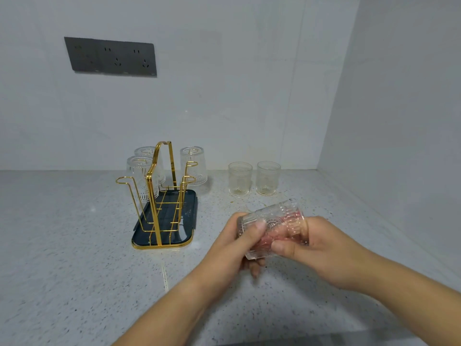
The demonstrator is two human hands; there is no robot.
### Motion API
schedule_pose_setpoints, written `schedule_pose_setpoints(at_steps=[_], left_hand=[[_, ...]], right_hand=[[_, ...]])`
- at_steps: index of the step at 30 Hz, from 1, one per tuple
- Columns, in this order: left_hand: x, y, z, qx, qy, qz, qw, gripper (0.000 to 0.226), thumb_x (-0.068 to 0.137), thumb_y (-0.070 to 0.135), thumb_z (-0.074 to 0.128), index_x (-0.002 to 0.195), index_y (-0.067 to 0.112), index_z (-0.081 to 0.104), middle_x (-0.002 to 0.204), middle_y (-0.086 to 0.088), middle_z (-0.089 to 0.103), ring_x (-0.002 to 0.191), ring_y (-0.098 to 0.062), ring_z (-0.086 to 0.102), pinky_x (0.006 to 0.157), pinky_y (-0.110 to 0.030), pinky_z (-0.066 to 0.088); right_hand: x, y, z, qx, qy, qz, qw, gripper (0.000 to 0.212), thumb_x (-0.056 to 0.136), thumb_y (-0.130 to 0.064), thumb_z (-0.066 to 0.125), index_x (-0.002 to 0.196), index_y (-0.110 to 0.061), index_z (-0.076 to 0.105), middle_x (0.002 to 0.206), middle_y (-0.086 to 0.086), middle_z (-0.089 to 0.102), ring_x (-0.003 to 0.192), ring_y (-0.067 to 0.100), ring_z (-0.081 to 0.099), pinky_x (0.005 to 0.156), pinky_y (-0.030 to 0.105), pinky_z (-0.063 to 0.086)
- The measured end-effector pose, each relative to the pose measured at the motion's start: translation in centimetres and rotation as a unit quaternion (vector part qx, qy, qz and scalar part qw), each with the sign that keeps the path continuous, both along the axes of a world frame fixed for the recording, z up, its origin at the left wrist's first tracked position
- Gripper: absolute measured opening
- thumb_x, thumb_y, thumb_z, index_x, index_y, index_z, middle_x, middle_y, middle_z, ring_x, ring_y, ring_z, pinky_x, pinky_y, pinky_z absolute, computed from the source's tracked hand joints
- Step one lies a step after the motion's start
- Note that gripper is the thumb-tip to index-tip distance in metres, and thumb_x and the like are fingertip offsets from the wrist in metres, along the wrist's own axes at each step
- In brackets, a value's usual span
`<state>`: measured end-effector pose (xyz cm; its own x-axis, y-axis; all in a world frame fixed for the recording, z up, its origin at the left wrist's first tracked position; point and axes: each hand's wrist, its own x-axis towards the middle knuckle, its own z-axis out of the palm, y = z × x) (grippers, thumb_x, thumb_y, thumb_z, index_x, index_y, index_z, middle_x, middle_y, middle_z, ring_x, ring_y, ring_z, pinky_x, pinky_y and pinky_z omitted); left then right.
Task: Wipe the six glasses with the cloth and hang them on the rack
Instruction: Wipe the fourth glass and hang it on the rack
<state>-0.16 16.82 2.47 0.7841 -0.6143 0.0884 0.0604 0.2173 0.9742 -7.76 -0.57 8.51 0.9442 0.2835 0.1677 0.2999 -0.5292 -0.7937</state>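
A speckled grey worktop (74,283) runs to a white corner wall carrying a dark socket panel (111,56). On it stands a gold wire rack (159,196) in a dark drip tray (185,221), with three ribbed glasses already hung upside down on its prongs: two on the left side (139,173) (146,151), one at the back right (194,163). Two more glasses (240,178) (268,177) wait upright just right of the rack. The sixth glass (272,228) lies tilted in both hands above the worktop, the left hand (239,248) clasping its base, the right hand (319,248) at its mouth, fingers seemingly inside with something pinkish, possibly the cloth. Roughly half done; three glasses left to hang.
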Motion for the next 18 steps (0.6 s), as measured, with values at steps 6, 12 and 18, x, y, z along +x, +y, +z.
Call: schedule_pose_setpoints(at_steps=[6, 12, 18], left_hand=[[-0.5, 0.1, 1.1, 0.028, 0.099, -0.034, 0.994, 0.066, 0.085, 0.075, 0.055, 0.093, 0.014, 0.078, 0.059, -0.004, 0.060, 0.037, -0.011, 0.047, 0.036, -0.016, 0.028], [0.4, 1.4, 0.5, 0.043, 0.163, -0.206, 0.964, 0.091, 0.088, 0.087, 0.034, 0.123, 0.013, 0.074, 0.090, -0.011, 0.075, 0.078, -0.025, 0.076, 0.050, -0.025, 0.052], [0.0, -0.1, -0.8, -0.033, 0.120, -0.030, 0.992, 0.089, 0.080, 0.065, 0.073, 0.140, 0.001, 0.053, 0.091, -0.010, 0.067, 0.064, -0.017, 0.061, 0.047, -0.027, 0.052]], right_hand=[[-0.3, 0.4, -0.8, -0.142, -0.116, 0.006, 0.983, 0.021, 0.099, -0.030, 0.064, 0.116, -0.033, 0.075, 0.112, -0.020, 0.076, 0.114, -0.004, 0.065, 0.111, 0.029, 0.044], [-0.2, 0.1, -0.4, -0.276, -0.176, 0.046, 0.944, 0.016, 0.098, -0.040, 0.062, 0.111, -0.045, 0.071, 0.110, -0.040, 0.063, 0.117, -0.018, 0.052, 0.127, 0.028, 0.011], [0.3, 0.8, -0.3, -0.054, -0.050, -0.075, 0.994, 0.011, 0.095, -0.018, 0.070, 0.090, -0.017, 0.080, 0.088, -0.008, 0.079, 0.087, 0.003, 0.073, 0.086, 0.022, 0.053]])
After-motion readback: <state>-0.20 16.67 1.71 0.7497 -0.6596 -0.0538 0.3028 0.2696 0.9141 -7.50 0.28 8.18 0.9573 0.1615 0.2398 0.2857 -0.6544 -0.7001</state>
